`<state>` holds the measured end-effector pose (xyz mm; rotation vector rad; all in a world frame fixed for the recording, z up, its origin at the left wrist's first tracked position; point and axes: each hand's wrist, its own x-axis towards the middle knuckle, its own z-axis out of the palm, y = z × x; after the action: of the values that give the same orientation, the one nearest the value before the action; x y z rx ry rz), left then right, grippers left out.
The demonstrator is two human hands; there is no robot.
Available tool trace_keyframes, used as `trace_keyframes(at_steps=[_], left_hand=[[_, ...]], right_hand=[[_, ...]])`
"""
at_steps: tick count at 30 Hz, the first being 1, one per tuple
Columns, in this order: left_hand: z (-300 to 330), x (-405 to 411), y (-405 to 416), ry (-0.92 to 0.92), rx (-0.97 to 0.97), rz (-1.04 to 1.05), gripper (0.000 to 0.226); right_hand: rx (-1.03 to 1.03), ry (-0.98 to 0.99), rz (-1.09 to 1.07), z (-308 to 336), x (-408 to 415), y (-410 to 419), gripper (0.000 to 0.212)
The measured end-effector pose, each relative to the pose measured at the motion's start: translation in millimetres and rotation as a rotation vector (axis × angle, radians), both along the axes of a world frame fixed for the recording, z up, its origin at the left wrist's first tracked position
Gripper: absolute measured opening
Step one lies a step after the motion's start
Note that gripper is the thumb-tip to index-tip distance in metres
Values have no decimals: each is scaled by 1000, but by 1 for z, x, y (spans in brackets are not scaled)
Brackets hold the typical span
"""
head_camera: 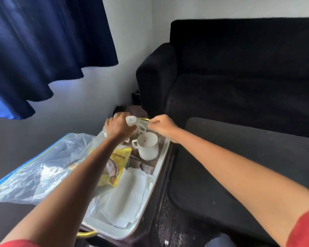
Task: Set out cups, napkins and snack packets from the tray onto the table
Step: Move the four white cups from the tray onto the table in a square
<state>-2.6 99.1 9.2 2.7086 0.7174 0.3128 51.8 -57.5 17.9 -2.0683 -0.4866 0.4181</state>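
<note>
1 upright cup (pixel 148 145), yellow snack packet (pixel 114 168), white napkins (pixel 128 196) in tray (pixel 161 164), below hands. Left hand (pixel 119 127) and right hand (pixel 161 126) together grasp lifted white cup (pixel 135 123), arms outstretched.

Small room corner, dim, daylight coming in from the upper left.

White walls (pixel 132 32) are meeting in a corner behind a black sofa (pixel 239 68), which is filling the upper right and sitting against the back wall. Dark navy curtain (pixel 43 41) is hanging at upper left, with bright blue light leaking along its lower edge and washing over the wall below it. Dark floor (pixel 175 229) is showing whitish specks. A black mat or low surface (pixel 248 166) is lying just in front of the sofa.
</note>
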Motion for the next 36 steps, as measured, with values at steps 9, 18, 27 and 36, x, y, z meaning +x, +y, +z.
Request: trace_keyframes(at_steps=[9,18,27,36], left_hand=[[-10,18,11,168,128,2,66],[-13,24,11,79,180,45,54],[-2,19,-8,-111,86,108,66],[38,-2,-64,-388,-115,-6,64]], right_hand=[[-188,189,42,-7,17,27,27],[-91,318,-49,-8,17,28,28],[69,344,-88,6,17,12,30],[367,397,-197,32,0,-41,24]])
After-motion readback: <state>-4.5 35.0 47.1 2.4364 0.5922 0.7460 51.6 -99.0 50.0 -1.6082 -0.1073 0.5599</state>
